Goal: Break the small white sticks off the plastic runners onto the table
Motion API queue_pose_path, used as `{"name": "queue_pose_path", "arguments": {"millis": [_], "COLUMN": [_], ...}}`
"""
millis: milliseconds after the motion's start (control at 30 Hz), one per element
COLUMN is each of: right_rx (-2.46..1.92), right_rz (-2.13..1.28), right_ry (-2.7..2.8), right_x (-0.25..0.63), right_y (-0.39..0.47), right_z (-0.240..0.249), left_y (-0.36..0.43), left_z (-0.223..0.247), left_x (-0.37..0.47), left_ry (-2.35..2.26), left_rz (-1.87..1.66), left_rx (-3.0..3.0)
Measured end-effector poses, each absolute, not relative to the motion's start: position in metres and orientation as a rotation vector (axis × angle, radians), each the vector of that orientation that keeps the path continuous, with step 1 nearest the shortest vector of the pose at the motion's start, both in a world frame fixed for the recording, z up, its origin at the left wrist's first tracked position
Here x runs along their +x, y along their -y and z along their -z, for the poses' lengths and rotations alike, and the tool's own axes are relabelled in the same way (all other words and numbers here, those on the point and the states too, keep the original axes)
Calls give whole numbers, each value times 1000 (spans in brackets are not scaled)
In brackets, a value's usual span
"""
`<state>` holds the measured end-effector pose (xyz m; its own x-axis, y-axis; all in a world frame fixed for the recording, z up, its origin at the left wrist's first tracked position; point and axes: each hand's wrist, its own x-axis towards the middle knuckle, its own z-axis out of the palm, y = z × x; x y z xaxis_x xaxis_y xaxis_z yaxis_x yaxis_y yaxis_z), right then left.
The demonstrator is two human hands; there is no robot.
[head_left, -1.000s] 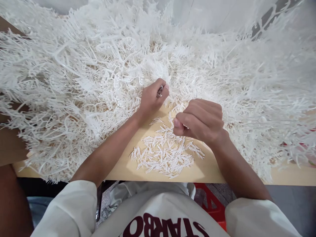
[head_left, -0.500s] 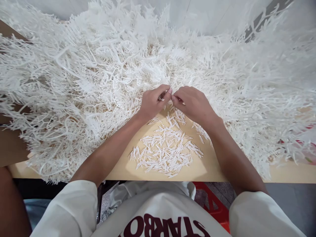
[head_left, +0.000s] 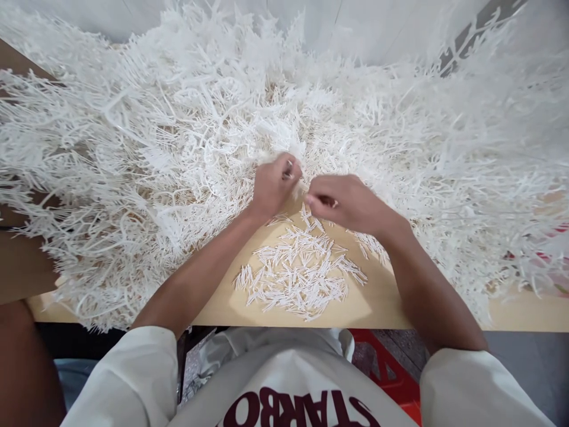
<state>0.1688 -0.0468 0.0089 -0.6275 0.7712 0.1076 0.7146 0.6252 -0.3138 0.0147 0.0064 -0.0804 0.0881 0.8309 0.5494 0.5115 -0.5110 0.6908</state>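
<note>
My left hand (head_left: 274,185) is closed at the front of a big heap of white branched plastic strands (head_left: 195,124). A blurred white branched plastic piece (head_left: 284,144) sticks out beyond its curled fingers. Just to the right and slightly nearer me, my right hand (head_left: 347,201) is curled with thumb and forefinger pinched together. Whatever lies between those fingertips is too small and blurred to make out. Below both hands, many short white plastic sticks (head_left: 302,276) lie loosely scattered on the light wooden tabletop (head_left: 382,311).
The heap spreads across the table to both sides and back toward a pale wall (head_left: 382,29). Cardboard (head_left: 24,267) stands at the left edge. Another person's limb (head_left: 29,362) shows at lower left. A red plastic object (head_left: 391,367) is below the table edge.
My right hand has moved toward me and slightly down, opening a small gap from the left hand. My left hand has turned slightly, its fingers curled tighter.
</note>
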Motion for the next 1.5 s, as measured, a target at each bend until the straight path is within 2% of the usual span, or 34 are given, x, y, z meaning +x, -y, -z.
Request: {"name": "queue_pose_path", "arguments": {"millis": [100, 233, 333, 500, 933, 1200, 1400, 1500], "right_rx": [-1010, -1397, -1459, -1387, -1214, -1180, -1329, -1391], "right_rz": [-538, -316, -222, -417, -675, -770, -487, -513], "right_ry": [2544, 2256, 2217, 2225, 1560, 1849, 2080, 2137], "right_x": [166, 180, 190, 182, 182, 181, 184, 185], "right_y": [53, 37, 22, 19, 10, 8, 10, 12], "right_z": [-18, -7, 10, 26, 43, 51, 55, 49], "left_y": [-9, -7, -7, -6, -16, -10, -13, -15], "left_z": [79, 76, 75, 75, 86, 82, 84, 85], "left_x": [12, 13, 15, 16, 17, 15, 18, 19], "left_ry": [-1344, -1247, -1249, -1139, -972, -1032, -986, -977], "left_rz": [-1362, -1300, -1325, -1279, -1522, -1538, -1614, -1642], "left_rx": [1944, 1998, 1929, 1891, 2066, 1854, 1621, 1526]}}
